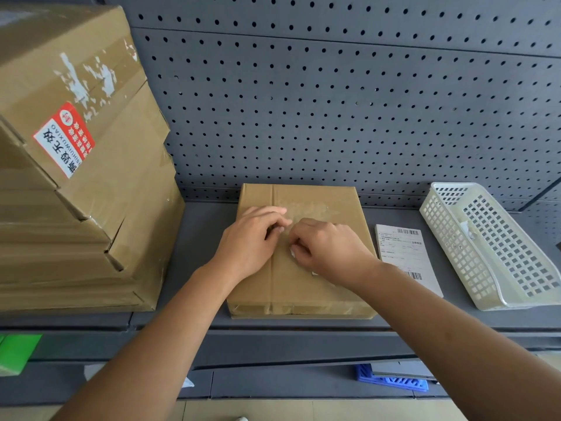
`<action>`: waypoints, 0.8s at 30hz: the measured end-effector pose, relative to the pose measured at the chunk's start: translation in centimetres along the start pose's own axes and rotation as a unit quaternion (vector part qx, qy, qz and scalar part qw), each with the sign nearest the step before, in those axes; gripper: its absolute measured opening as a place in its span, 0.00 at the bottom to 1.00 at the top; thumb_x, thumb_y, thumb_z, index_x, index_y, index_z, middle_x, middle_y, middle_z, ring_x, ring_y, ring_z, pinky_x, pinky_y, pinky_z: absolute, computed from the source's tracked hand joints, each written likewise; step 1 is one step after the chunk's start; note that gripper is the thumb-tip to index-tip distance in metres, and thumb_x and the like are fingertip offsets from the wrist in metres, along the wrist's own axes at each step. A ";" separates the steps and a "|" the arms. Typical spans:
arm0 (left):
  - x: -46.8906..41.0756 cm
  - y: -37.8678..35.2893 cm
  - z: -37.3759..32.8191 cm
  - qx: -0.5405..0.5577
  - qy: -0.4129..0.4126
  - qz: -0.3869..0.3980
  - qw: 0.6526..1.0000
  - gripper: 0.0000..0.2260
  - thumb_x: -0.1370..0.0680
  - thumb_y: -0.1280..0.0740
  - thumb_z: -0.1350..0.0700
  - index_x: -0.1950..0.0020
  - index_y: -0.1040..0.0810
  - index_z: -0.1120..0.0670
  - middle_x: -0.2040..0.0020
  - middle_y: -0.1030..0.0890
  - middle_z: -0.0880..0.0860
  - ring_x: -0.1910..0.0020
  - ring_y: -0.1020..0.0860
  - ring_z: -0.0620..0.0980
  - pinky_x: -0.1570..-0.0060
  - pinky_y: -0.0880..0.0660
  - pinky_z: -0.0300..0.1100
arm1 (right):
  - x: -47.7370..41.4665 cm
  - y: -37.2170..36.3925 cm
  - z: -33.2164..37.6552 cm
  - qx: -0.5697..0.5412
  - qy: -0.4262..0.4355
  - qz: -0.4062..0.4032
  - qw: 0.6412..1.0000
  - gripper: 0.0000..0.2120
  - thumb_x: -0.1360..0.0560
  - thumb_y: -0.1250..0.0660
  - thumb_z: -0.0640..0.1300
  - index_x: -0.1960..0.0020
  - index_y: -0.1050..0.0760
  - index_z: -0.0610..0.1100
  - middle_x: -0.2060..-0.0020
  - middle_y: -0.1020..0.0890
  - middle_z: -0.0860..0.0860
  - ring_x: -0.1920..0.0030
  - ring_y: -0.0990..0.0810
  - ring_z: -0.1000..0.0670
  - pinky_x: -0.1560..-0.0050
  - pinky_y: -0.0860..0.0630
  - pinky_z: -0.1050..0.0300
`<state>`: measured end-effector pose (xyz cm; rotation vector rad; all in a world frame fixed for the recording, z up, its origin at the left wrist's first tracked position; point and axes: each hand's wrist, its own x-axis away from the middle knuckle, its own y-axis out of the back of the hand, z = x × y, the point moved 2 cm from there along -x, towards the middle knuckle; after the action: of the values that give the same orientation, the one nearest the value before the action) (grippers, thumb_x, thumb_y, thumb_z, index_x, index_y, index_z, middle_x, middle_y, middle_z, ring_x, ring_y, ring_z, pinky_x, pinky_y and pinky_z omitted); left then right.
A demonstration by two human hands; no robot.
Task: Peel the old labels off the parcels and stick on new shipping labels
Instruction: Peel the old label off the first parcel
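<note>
Head view: right hand [331, 247] pinches label scrap [293, 253] atop parcel [303, 288], left hand [249, 238] grip unclear, box stack [91, 214] apart

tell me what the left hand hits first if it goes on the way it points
Probably the right hand, just ahead of the left hand on the parcel; the gap is unclear.

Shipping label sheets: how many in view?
1: label sheet flat on the shelf between parcel and white basket, partly under the right forearm. More may be stacked beneath.
</note>
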<state>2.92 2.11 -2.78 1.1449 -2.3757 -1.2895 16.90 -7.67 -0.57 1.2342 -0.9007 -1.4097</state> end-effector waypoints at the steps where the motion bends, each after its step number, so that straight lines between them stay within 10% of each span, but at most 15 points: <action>1: 0.0 0.0 0.0 -0.002 0.000 0.001 1.000 0.10 0.18 0.37 0.53 0.41 0.20 0.41 0.33 0.27 0.33 0.33 0.33 0.35 0.40 0.27 0.45 | 0.0 -0.1 0.1 0.015 0.014 -0.010 1.000 0.03 0.27 0.34 0.43 0.55 0.22 0.45 0.61 0.21 0.51 0.70 0.22 0.44 0.73 0.31 0.56; 24: 0.0 -0.1 0.2 -0.001 -0.002 -0.001 1.000 0.11 0.17 0.38 0.52 0.40 0.20 0.40 0.33 0.27 0.32 0.33 0.34 0.33 0.44 0.31 0.40 | 2.5 1.8 -1.9 -0.286 -0.082 0.039 0.954 0.05 0.22 0.30 0.39 0.54 0.19 0.47 0.56 0.19 0.55 0.58 0.17 0.55 0.53 0.24 0.62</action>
<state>2.87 2.23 -2.93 1.1451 -2.3757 -1.2962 19.26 -10.35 0.16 0.6456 -0.5748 -1.5776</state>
